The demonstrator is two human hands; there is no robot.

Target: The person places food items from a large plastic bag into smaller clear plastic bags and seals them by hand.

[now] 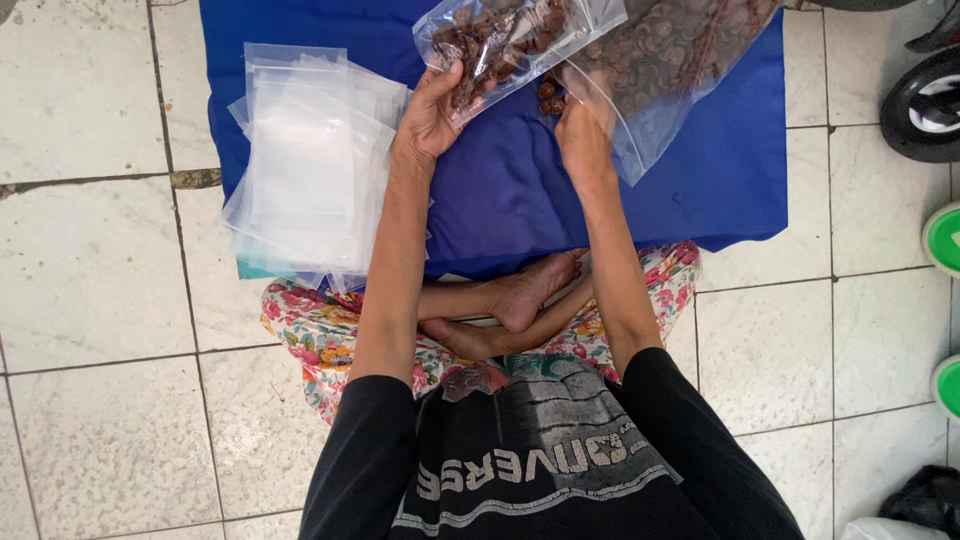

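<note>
My left hand (pixel 432 112) grips a small clear zip bag (pixel 515 35) partly filled with brown dried pieces, held tilted above the blue cloth (pixel 500 190). My right hand (pixel 583 135) reaches into the mouth of a large clear bag (pixel 665 60) full of the same brown pieces, and its fingers are hidden inside the plastic. A few brown pieces (pixel 548 95) show between the two hands.
A stack of empty clear zip bags (pixel 305 160) lies on the left part of the blue cloth. I sit cross-legged on a white tiled floor (pixel 100 300). A black wheel (pixel 925 100) and green round objects (pixel 945 240) stand at the right edge.
</note>
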